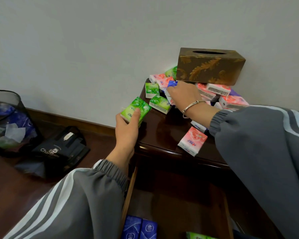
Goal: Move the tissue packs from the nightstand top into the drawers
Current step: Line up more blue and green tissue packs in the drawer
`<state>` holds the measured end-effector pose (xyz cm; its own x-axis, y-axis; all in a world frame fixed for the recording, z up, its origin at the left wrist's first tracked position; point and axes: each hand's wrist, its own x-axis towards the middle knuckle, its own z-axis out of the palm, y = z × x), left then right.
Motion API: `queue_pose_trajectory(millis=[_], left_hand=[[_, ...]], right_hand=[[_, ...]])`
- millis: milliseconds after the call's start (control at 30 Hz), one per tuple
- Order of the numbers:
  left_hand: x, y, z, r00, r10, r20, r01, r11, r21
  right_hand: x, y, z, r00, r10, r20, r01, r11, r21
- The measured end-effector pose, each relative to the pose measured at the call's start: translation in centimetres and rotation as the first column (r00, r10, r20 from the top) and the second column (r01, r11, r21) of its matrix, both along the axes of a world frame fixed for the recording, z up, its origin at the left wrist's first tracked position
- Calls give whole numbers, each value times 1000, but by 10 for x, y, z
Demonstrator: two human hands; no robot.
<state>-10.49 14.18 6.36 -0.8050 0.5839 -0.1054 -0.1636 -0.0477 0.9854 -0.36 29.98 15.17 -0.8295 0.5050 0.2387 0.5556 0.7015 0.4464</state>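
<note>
Drawer (130, 192): open, few blue packs (139, 227) inside.
Nightstand (162, 133): most of pile (219, 90) left.
Left hand (126, 131): fingers clamped on green pack (135, 109).
Right hand (183, 95): in pile, grip of fingers cannot be told.

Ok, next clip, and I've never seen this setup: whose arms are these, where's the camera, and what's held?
No robot here: a person's two bare hands in grey sleeves. The single picture comes from a camera on their head, looking down. The left hand grips a green tissue pack. The right hand reaches into the pile of pink and green packs on the nightstand top, fingers at a blue pack; whether it grips is unclear. A brown tissue box stands at the back. The open drawer below already holds blue packs.
</note>
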Motion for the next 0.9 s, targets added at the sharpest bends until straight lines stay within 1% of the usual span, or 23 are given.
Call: queue_pose_trajectory(millis=[67,133,200,300,400,533,633,700,767,833,900], left_hand=[[1,0,1,1000,4,-1,-4,1000,-1],[1,0,2,1000,5,-9,-5,1000,-4],[1,0,2,1000,6,-22,-6,1000,-12],[1,0,1,998,14,-62,-16,999,-36],[1,2,-1,996,15,-84,-18,999,-38],[0,3,-3,997,12,-76,-14,999,-31],[1,3,-3,998,20,-66,-22,999,-30],[0,4,-3,997,43,-65,-45,999,-26],[-1,4,-3,996,70,-59,-72,997,-26],[-1,4,-4,996,82,-26,-82,997,-9],[1,4,-2,995,91,-47,-92,995,-24]], right_hand=[[1,1,-2,994,-35,-103,31,999,-40],[-3,5,-1,971,-105,-214,79,989,-127],[-12,11,-2,953,-210,-220,167,966,-199],[-24,19,-10,922,-345,-179,306,928,-212],[-31,24,-20,883,-418,-211,362,895,-260],[-31,17,-19,873,-376,-310,272,904,-330],[-17,-5,-7,855,-287,-432,128,924,-361],[0,-30,-3,843,-225,-488,14,917,-399],[18,-58,-5,865,-163,-474,-70,897,-436],[33,-82,-12,913,-111,-392,-94,878,-469],[40,-92,-20,953,-74,-292,-95,848,-522]])
